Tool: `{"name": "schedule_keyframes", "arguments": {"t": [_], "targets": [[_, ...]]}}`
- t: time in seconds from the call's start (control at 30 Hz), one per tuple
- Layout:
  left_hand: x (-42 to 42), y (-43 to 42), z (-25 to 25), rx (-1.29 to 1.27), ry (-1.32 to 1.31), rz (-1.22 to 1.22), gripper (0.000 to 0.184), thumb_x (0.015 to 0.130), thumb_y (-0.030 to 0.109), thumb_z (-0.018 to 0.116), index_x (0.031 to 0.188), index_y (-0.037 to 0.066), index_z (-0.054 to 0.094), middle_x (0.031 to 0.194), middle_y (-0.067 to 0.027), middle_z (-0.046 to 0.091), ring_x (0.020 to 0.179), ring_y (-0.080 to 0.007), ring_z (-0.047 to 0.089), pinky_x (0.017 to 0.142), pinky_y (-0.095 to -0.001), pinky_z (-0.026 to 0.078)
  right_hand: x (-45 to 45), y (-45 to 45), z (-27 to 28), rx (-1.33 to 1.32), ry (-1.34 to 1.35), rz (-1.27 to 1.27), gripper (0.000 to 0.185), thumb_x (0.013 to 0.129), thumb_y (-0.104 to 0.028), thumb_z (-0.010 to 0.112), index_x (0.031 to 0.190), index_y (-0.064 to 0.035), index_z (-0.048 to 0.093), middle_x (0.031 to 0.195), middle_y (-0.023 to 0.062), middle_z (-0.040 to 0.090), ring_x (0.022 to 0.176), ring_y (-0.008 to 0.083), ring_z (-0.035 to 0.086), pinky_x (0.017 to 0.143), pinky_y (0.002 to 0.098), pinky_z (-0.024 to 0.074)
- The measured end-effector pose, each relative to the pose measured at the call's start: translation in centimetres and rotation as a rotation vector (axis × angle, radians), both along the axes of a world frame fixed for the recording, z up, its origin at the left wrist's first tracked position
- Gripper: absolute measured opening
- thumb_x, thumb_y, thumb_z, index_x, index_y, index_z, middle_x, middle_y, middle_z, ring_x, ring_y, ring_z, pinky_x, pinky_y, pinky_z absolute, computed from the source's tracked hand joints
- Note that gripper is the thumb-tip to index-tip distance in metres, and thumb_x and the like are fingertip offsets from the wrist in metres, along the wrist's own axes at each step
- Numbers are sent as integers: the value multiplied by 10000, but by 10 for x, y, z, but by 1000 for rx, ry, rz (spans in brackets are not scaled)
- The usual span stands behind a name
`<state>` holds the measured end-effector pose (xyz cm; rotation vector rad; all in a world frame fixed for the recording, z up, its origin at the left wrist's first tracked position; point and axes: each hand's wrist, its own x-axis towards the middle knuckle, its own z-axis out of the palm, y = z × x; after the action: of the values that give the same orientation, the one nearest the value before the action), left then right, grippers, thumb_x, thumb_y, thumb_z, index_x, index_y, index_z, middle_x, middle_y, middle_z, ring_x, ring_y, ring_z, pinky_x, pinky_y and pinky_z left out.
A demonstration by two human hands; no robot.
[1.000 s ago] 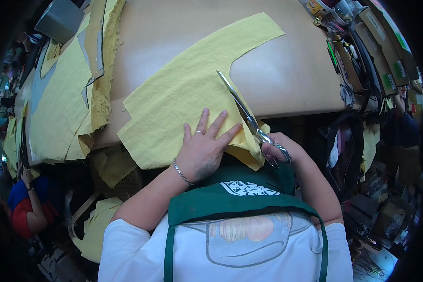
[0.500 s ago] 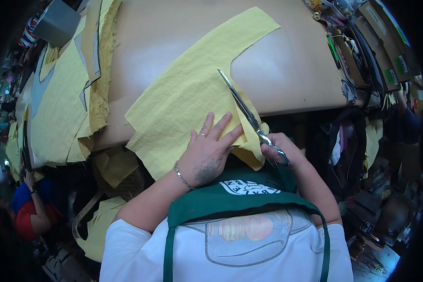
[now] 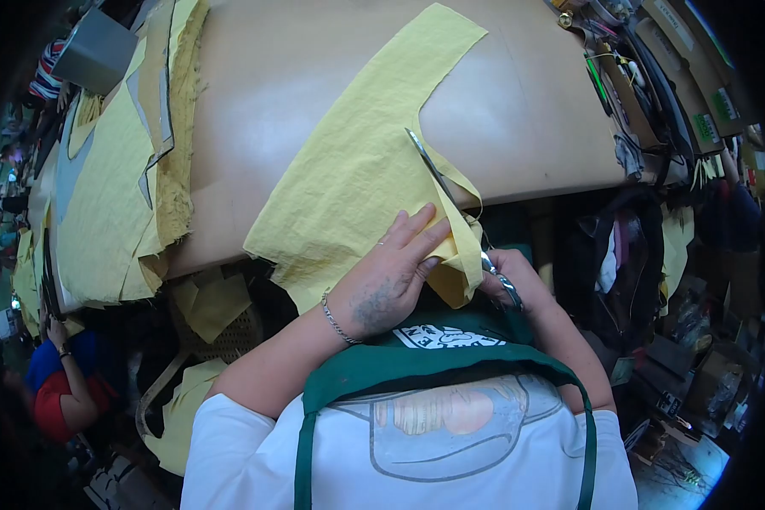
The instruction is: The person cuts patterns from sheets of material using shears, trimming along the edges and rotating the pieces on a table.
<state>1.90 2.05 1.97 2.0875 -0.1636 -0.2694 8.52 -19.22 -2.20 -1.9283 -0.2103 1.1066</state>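
Observation:
A large curved piece of yellow fabric (image 3: 348, 161) lies on the table, its near part hanging over the front edge toward the green apron. My left hand (image 3: 391, 285) rests flat on the cloth near that edge, fingers stretched out, a ring and a chain bracelet on it. My right hand (image 3: 518, 285) grips the handles of large metal scissors (image 3: 431, 161). One blade lies over the fabric, pointing away and to the left; a raised flap of cloth hides part of the blades. The fabric's near edge is folded and bunched between my hands.
Layered yellow cloth with grey pattern pieces (image 3: 102, 212) covers the table's (image 3: 255, 76) left end, beside a grey box (image 3: 98, 51). Cardboard boxes and tools (image 3: 629, 85) crowd the right end. A chair (image 3: 221, 331) stands below; another person (image 3: 64, 374) is at far left.
My left hand has slid right, its fingers closer together. The fabric has shifted and turned slightly, its left corner moving right. The scissors sit a little further right, with the cloth flap covering more of them.

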Motion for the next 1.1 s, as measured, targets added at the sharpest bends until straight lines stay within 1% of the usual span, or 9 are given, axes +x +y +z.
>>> {"name": "schedule_keyframes", "arguments": {"t": [0.03,0.13,0.37,0.43,0.6,0.7,0.83,0.93,1.1], "targets": [[1,-1,0,-18,3,4,382,895,127,363,1271,63,342,1333,-204,282,1243,-385,242,1022,-399,226,-1,-1,-1,-16,-6,-10,618,613,-615,642,677,-5,568,540,7,501,503,83,466,468,249,385],[3,-3,-8,-94,-83,-2,390,882,114,387,1266,76,338,1312,-231,293,1209,-444,260,1002,-421,264,-5,-4,-3,-46,-2,-28,607,613,-604,651,669,-6,563,535,3,492,499,80,450,464,248,375],[9,-10,-8,-363,-102,30,365,902,138,354,1249,23,350,1309,-219,313,1222,-345,303,1010,-359,247,-12,-7,1,-41,27,-116,603,628,-604,644,673,-10,551,534,6,488,497,77,435,451,247,365],[9,-11,-7,-416,-73,35,364,908,150,348,1246,14,352,1307,-211,322,1222,-318,313,1010,-347,245,-8,-12,-1,-21,49,-50,613,647,-617,617,709,-11,553,545,5,496,501,78,446,453,244,370],[4,-18,-10,-453,-28,-57,371,917,180,336,1252,22,349,1313,-200,320,1233,-315,296,1015,-342,230,3,-12,-18,146,-17,-20,656,683,-663,531,801,-17,546,586,8,514,517,97,484,464,242,390],[3,-19,-11,-475,-32,-68,377,920,197,328,1256,27,347,1320,-197,311,1240,-313,283,1020,-343,219,9,-8,-20,135,33,-26,673,668,-687,519,782,-25,542,581,10,506,524,95,487,460,241,388],[3,-18,-8,-476,-3,-63,381,922,210,324,1259,33,347,1328,-193,299,1247,-310,272,1022,-345,214,8,-11,-24,127,29,-43,705,627,-721,523,766,-29,538,571,3,495,518,91,484,456,232,382],[3,-18,-10,-467,-31,-84,396,932,213,311,1274,12,319,1314,-144,332,1238,-249,289,1019,-340,206,8,-13,-24,112,16,-47,717,602,-729,538,756,-29,537,559,-1,487,507,88,480,453,227,380],[3,-21,-15,-603,31,-52,389,929,218,315,1264,21,336,1326,-157,314,1247,-261,276,1020,-336,205,5,-14,-20,74,3,-86,714,588,-722,563,738,-25,543,553,0,487,502,86,474,454,227,376]]}}
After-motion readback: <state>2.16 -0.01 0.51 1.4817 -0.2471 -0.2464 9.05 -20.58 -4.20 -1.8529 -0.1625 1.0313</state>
